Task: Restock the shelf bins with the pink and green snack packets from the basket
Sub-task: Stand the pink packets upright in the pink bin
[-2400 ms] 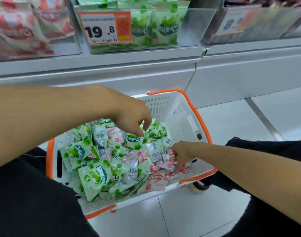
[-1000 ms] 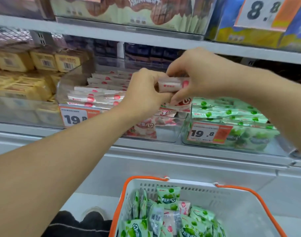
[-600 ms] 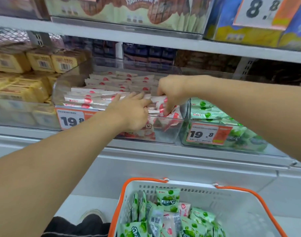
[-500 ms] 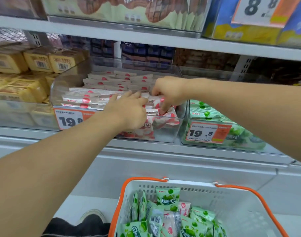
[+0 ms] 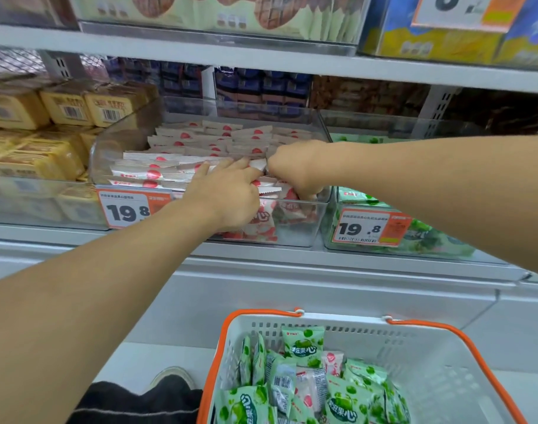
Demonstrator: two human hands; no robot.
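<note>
A clear shelf bin [image 5: 295, 235] holds rows of pink snack packets [image 5: 157, 174]. My left hand [image 5: 228, 194] lies on those packets with its fingers stretched flat. My right hand [image 5: 295, 169] reaches into the bin's front right corner, its fingers curled down around a few pink packets. To the right, a second clear bin [image 5: 329, 237] holds green packets [image 5: 430, 237], partly hidden by my right forearm. Below, the white basket [image 5: 439, 359] with an orange rim holds several green packets [image 5: 304, 344] and a few pink ones [image 5: 332, 361].
Orange 19.8 price tags [image 5: 372, 229] hang on both bin fronts. A bin of yellow boxes [image 5: 62, 108] stands to the left. The upper shelf edge [image 5: 261, 61] runs just above the bins. My shoe [image 5: 169, 377] is on the floor beside the basket.
Both hands came up from the basket with pink packets and lowered them into the pink bin. My left hand has flattened onto the packets, and my right hand has pushed deeper into the corner.
</note>
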